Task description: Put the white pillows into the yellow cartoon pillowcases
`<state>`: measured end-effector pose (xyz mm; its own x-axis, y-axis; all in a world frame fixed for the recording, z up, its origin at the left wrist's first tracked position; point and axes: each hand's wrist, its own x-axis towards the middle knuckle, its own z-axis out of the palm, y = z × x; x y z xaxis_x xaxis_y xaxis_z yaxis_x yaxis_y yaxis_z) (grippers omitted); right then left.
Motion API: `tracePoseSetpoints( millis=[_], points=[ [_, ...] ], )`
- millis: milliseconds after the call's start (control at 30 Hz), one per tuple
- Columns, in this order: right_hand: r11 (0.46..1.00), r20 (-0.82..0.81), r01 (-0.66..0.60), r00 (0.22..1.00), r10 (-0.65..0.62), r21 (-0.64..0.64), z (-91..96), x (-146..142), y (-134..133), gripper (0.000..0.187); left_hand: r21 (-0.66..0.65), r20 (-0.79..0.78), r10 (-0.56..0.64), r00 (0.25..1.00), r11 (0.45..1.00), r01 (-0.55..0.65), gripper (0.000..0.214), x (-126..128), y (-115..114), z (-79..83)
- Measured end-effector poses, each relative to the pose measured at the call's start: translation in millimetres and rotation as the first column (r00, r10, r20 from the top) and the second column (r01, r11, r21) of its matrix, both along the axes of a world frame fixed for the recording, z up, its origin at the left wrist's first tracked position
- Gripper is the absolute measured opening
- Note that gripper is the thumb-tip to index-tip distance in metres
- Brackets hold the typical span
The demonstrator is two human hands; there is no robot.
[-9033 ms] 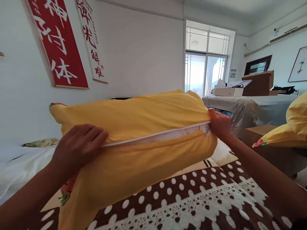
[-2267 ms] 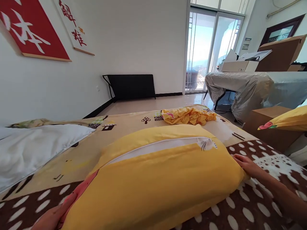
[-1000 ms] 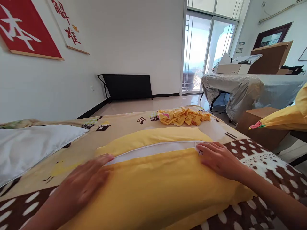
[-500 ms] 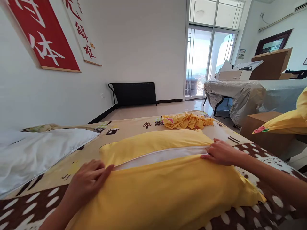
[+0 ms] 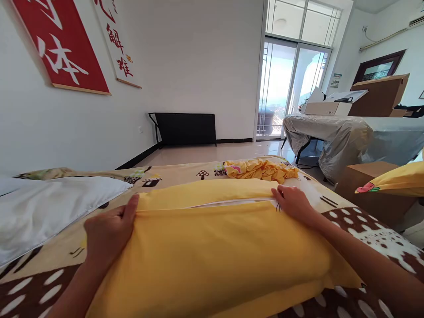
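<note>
A yellow pillowcase (image 5: 212, 247) lies in front of me on the bed, with a white pillow (image 5: 236, 202) showing as a thin strip through its long opening. My left hand (image 5: 111, 227) grips the case at the left end of the opening, thumb on top. At the right end, my right hand (image 5: 293, 203) pinches the edge of the opening between thumb and fingers. The fabric is drawn fairly taut between both hands. Part of the right fingers is hidden in the opening.
A patterned blanket (image 5: 179, 172) covers the bed. On it lie a white pillow (image 5: 66, 207) at left and a crumpled yellow cloth (image 5: 261, 170) beyond the pillowcase. Another yellow pillow (image 5: 394, 179) and a cardboard box (image 5: 367, 181) are at right, near a plastic-covered table (image 5: 331, 128).
The opening has narrowed, so less white pillow shows. The near edge has been pulled up and away from me. My left hand moved left and up; my right hand shifted slightly left.
</note>
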<state>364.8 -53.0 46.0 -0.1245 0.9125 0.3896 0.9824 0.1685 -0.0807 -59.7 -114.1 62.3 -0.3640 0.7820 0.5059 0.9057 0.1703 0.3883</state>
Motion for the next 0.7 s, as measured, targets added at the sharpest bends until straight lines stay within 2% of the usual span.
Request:
tracePoseSetpoints(
  millis=[67,167,267,367,467,533,633,700],
  points=[
    [0.995,-0.026,0.023,0.999,-0.026,-0.098,-25.4,-12,12,0.034,-0.109,0.071,-0.021,0.997,0.994,0.029,0.052,4,19,-25.9],
    [0.996,-0.125,-0.033,0.992,0.022,-0.085,-56.3,-17,15,0.030,-0.205,0.182,-0.048,0.982,0.975,0.086,0.052,6,34,-54.8],
    [0.998,-0.135,-0.042,0.990,0.036,-0.043,-67.4,-14,10,0.031,-0.164,0.212,-0.055,0.976,0.982,0.091,0.046,4,34,-65.0],
    [1.000,-0.032,-0.012,0.999,0.011,-0.024,-62.0,-14,5,0.035,-0.198,0.163,-0.034,0.986,0.978,0.067,0.039,5,30,-60.4],
    [0.999,0.059,0.042,0.997,-0.042,0.002,-42.4,-15,3,0.044,-0.318,0.040,0.018,0.999,0.948,-0.005,0.042,10,26,-36.7],
    [0.996,0.080,0.080,0.993,-0.083,0.045,-20.3,-13,3,0.052,-0.300,-0.004,0.011,1.000,0.954,-0.011,0.044,17,22,-5.6],
    [0.987,0.051,0.093,0.994,-0.101,0.129,23.5,-8,4,0.058,-0.125,-0.030,0.021,0.999,0.992,-0.024,0.046,26,10,57.9],
    [0.976,0.011,0.107,0.994,-0.111,0.192,54.6,-3,6,0.059,0.077,-0.058,0.082,0.995,0.994,-0.078,0.048,24,-1,99.7]
  ],
)
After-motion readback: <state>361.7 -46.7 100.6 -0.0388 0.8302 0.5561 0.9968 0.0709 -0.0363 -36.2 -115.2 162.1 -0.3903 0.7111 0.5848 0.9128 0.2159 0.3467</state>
